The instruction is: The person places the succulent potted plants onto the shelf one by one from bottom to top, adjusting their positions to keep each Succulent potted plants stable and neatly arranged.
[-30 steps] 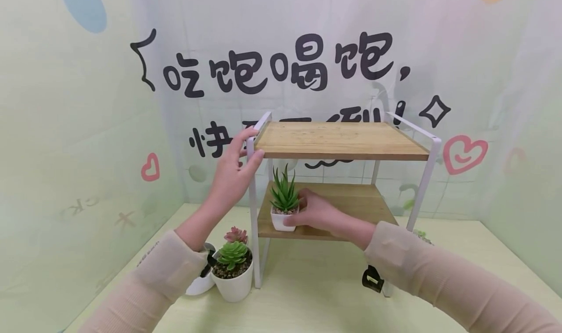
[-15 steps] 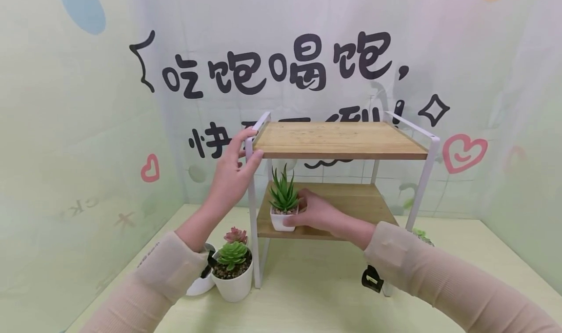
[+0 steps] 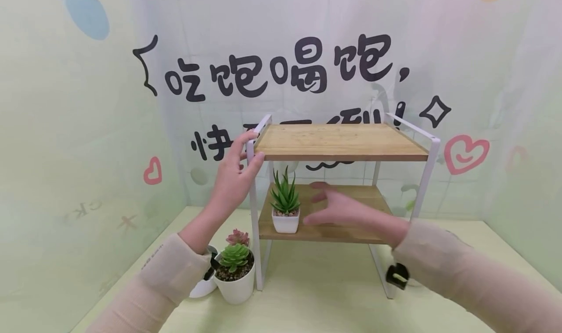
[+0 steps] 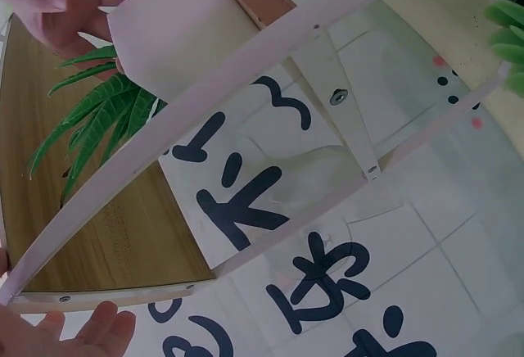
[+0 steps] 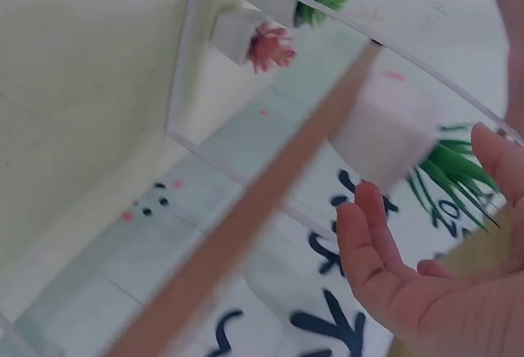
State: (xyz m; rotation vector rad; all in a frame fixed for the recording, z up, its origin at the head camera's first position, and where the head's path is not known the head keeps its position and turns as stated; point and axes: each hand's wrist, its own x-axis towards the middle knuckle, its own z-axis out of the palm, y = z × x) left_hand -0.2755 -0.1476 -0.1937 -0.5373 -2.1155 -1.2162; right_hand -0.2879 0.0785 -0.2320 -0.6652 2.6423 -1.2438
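A small white pot [image 3: 286,223] with a spiky green artificial succulent [image 3: 285,194] stands upright at the left front of the lower wooden board [image 3: 373,198] of a two-tier shelf. Just right of it, over the same board, is my right hand [image 3: 339,208], blurred, with fingers and thumb spread and nothing between them. The right wrist view shows a gap between that hand and the pot [image 5: 389,132]. Up at the front left corner, my left hand [image 3: 232,174] grips the white metal frame [image 3: 251,147], its thumb against the edge of the top board [image 3: 342,140].
Left of the shelf, on the pale table [image 3: 316,284], stands a white pot [image 3: 234,286] with a green rosette succulent. A pink succulent [image 3: 238,238] shows behind it, beside another white pot [image 3: 203,288] partly hidden by the left wrist. A printed curtain [image 3: 281,20] hangs behind.
My right hand has let go of the small white pot and moved right, its fingers opening. The pot stays on the lower board. My left hand keeps its hold on the frame.
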